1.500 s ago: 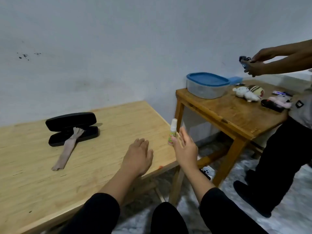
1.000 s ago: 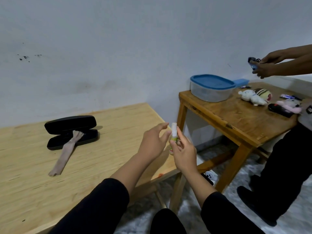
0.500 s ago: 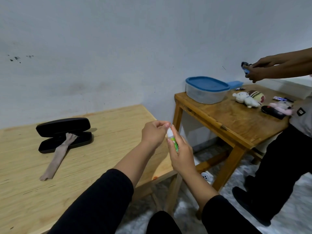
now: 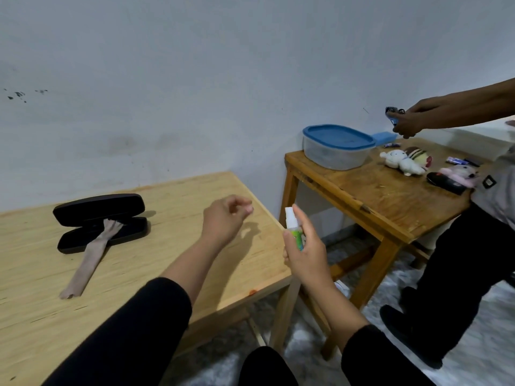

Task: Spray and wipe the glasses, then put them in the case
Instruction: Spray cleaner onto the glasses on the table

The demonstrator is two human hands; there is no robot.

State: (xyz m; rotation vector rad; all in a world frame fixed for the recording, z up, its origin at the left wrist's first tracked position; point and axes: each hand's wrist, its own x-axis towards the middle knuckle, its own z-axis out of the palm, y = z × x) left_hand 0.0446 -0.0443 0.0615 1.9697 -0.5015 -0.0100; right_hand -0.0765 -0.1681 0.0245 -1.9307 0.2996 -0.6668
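My right hand (image 4: pixel 309 257) grips a small spray bottle (image 4: pixel 293 225) with a green label and a bare white nozzle, held upright past the right edge of the light wooden table (image 4: pixel 167 260). My left hand (image 4: pixel 225 221) hovers over the table to the left of the bottle, its fingertips pinched on the bottle's small cap, which is blurred. A black glasses case (image 4: pixel 100 221) lies open at the table's far left. A beige cloth (image 4: pixel 89 260) hangs out of it onto the tabletop. I cannot make out the glasses.
A darker wooden table (image 4: pixel 390 201) stands to the right with a blue-lidded container (image 4: pixel 337 147), plush toys (image 4: pixel 404 161) and small items on it. Another person (image 4: pixel 473 260) stands beside it, holding a small dark object (image 4: pixel 393 114) in both hands.
My right hand picked the spray bottle up from the table edge. My left hand came to its top, then pulled away to the left, leaving the nozzle bare.
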